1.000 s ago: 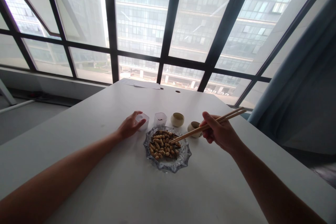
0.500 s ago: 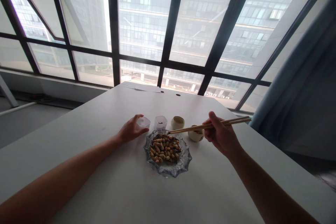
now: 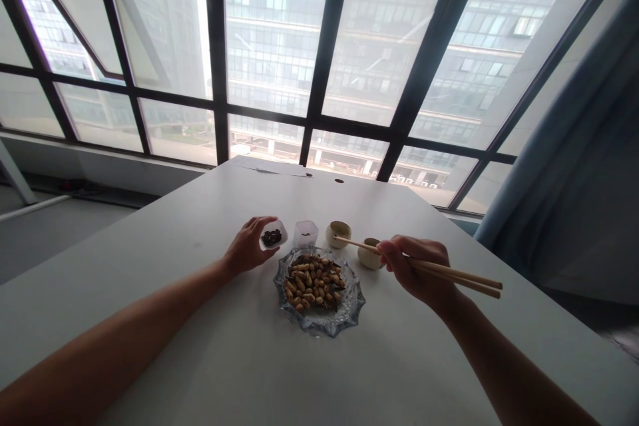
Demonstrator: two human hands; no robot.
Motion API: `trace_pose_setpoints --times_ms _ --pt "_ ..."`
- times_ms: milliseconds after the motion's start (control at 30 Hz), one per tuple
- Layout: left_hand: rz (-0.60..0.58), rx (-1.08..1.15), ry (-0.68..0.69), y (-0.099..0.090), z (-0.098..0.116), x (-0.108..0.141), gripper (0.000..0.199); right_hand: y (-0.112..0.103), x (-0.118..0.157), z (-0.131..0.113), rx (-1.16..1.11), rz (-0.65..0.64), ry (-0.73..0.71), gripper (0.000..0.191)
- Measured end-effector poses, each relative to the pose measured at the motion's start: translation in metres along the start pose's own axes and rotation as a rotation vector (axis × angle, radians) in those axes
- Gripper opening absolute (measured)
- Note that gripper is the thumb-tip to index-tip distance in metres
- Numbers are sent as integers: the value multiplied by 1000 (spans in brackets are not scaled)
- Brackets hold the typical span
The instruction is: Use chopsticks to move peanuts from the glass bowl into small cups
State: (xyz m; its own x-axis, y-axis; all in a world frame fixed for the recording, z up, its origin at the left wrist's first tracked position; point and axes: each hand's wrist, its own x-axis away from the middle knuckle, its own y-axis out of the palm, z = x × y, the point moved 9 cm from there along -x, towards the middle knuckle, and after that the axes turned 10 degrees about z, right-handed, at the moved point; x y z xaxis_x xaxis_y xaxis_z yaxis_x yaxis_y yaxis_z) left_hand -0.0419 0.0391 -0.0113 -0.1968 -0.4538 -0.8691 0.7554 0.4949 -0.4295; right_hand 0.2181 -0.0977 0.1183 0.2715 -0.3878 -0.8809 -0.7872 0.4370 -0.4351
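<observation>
Fingers and thumb of my left hand (image 3: 249, 246) are closed round a small clear plastic cup (image 3: 281, 229), tilted so that dark seeds or beans show inside. My right hand (image 3: 417, 266) grips a pair of wooden chopsticks (image 3: 357, 245). Their tips reach the front of a round beige cup (image 3: 330, 235); I cannot tell whether they touch it or hold anything. A scalloped glass dish (image 3: 322, 327) below holds peanuts in the shell (image 3: 307, 283) mixed with dark, thin pieces. Between the plastic cup and the beige one stands another clear cup (image 3: 305, 239) with a few dark bits inside.
A second beige cup (image 3: 368, 261) stands under the chopsticks, close to my right fingers. All of this is on a white table (image 3: 210, 346). Paper sheets (image 3: 274, 166) lie at its far end, before large windows. A blue curtain (image 3: 559, 140) hangs at the right.
My left hand has tipped the plastic cup towards me, bringing its dark contents into view. The chopstick tips have moved from the dish's far edge up and right to the beige cup.
</observation>
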Motion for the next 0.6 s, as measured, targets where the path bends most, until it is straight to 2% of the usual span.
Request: trace_pose_setpoints --times_ms 133,233,467,600 --pt "35 5 97 -4 12 -2 58 3 5 9 15 -10 50 42" --pt "43 5 124 -5 14 -3 58 4 7 10 24 -15 36 42" --pt "1 14 89 -3 13 -2 60 2 6 5 11 20 -9 40" --pt "-30 7 64 1 12 -2 60 7 7 -2 -3 89 -1 37"
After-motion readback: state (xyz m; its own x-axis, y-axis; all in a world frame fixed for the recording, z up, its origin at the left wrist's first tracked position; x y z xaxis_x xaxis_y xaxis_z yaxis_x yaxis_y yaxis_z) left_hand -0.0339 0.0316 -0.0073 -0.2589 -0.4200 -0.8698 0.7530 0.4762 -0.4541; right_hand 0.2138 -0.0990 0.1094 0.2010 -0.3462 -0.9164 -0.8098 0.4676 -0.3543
